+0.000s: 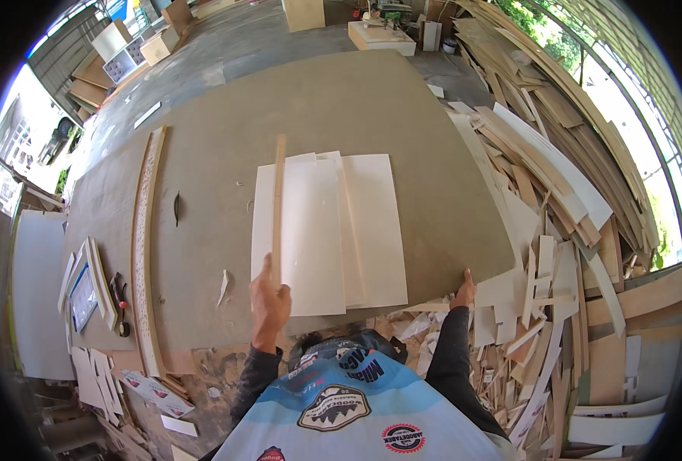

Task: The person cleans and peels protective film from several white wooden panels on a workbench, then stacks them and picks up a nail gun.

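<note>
Near the middle of a large brown board (202,92) lie overlapping white panels (310,230), with another white panel (379,230) showing at their right. A narrow wooden strip (278,200) runs lengthwise over the left part of the panels and sticks out past their far edge. My left hand (270,306) is closed around the strip's near end, at the panels' lower left corner. At the board's near right edge, my right hand (464,292) rests with its visible fingers stretched out; part of it is hard to make out.
A long pale wooden piece (147,246) lies along the board's left side, by a tape measure (123,329) and a small frame (87,284). Offcuts (537,284) crowd the right side, below stacked boards (579,131). A white-topped box (381,37) stands far back.
</note>
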### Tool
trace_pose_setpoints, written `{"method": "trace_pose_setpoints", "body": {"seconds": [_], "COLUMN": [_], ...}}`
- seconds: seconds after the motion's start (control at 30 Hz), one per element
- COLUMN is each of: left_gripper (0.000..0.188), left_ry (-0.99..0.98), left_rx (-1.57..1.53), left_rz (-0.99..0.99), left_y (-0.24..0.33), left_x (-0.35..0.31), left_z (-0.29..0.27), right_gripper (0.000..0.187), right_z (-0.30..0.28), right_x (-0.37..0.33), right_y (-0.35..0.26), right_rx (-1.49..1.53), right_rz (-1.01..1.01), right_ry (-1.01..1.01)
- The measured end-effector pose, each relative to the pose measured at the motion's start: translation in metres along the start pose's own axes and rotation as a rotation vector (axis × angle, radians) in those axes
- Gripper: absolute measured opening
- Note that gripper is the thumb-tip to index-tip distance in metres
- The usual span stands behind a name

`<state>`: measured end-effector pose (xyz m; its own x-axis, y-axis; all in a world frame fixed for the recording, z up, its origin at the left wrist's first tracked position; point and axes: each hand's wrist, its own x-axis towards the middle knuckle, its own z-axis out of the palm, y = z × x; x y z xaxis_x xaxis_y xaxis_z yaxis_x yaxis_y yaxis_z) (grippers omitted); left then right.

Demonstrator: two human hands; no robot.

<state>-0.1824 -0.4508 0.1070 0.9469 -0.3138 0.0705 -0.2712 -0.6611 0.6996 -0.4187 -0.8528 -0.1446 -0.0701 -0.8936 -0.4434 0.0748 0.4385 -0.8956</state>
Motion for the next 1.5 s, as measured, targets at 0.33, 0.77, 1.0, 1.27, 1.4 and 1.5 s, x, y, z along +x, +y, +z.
{"method": "trace_pose_setpoints", "body": {"seconds": [0.33,0.77,1.0,1.27,1.4,1.5], "left_gripper": [0.091,0.100,0.098,0.072,0.064,0.065], "left_ry": [-0.232,-0.169,-0.024,-0.155,-0.114,0.011], "left_rx": [0.079,0.137,0.146,-0.264,-0.588,-0.598], "left_rz": [0.044,0.026,-0.457,-0.471,-0.430,-0.382], "left_y": [0.017,-0.005,-0.072,-0.105,-0.117,-0.126], "left_x": [-0.005,-0.003,0.010,0.028,0.021,0.009], "left_z": [0.079,0.151,0.108,0.090,0.097,0.107], "right_gripper": [0.046,0.029,0.050,0.062,0.065,0.066], "right_z": [0.006,0.116,0.170,0.220,0.219,0.210], "right_x": [-0.010,-0.194,-0.242,-0.247,-0.238,-0.241], "right_y": [0.009,0.008,0.031,0.025,0.020,0.025], "right_rx": [-0.227,-0.529,-0.843,-0.659,-0.468,-0.586], "right_rz": [-0.209,-0.579,-0.843,-0.480,-0.225,-0.401], "right_ry": [0.163,-0.842,-0.963,-1.077,-1.216,-1.161]}}
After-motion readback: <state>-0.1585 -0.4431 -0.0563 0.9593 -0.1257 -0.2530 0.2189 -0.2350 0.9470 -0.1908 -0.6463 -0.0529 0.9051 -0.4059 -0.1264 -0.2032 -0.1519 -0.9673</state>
